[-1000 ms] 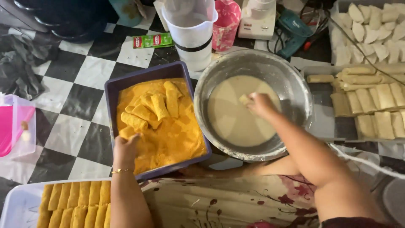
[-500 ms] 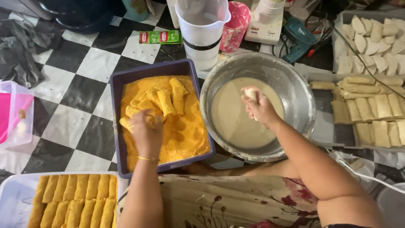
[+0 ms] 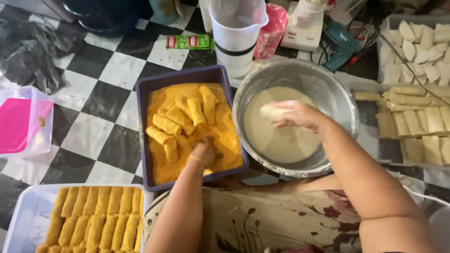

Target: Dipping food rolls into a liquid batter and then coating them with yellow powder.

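Since the earlier frame the right hand (image 3: 300, 116) has lifted out of the batter and now grasps a pale, batter-coated roll (image 3: 274, 111) just above the thin beige batter in the round metal bowl (image 3: 335, 96), right of centre, while the left hand (image 3: 204, 152) has pushed deeper into the orange breadcrumbs of the purple rectangular tray (image 3: 145, 136) at the centre of the frame, its fingers closed into the crumbs beside several crumb-coated rolls (image 3: 180, 119); whether it grips one cannot be told. Judging by how things lie, the work looks well under way: a white tray at lower left (image 3: 16, 213) holds neat rows of finished crumbed rolls (image 3: 93, 215), and about half a dozen more lie in the crumbs. Plenty seems left, since plain uncoated rolls (image 3: 417, 126) fill the trays at the right edge, with more pale pieces at upper right. A clear plastic jug (image 3: 236, 28) stands above the bowl on the black-and-white checkered floor (image 3: 84, 98).
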